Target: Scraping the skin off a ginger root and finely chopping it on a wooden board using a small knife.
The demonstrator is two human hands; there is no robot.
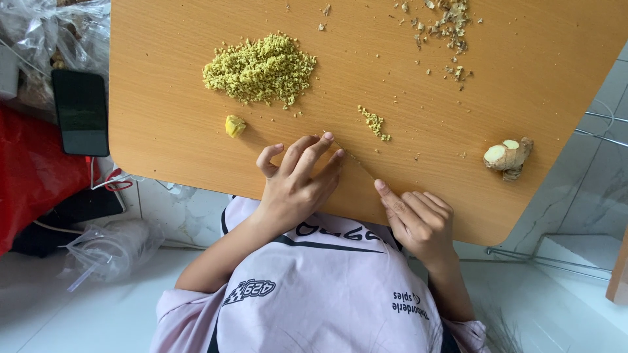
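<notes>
Two hands are on the wooden worktop (163, 131), with one knife (353, 160) between them, seen edge-on as a thin line. The left hand (294, 186) lies flat with its fingers (313, 151) slightly spread, their tips pressing on the far end of the blade. The right hand (418, 219) has its fingers curled together over the handle, which is hidden, and the forefinger lies along the blade's back. Beyond the left fingertips sits one big heap of minced ginger (261, 68), one small yellow chunk (235, 125) just left of them, and one thin streak of mince (374, 123) beyond the blade. One knobbly ginger root (507, 157) lies well right of the right fingers, and peel scraps (448, 26) are scattered far beyond. Left of the worktop are one dark phone (80, 111), one red bag (33, 170) and two clear plastic bags (111, 248), above a white tiled floor (575, 307).
</notes>
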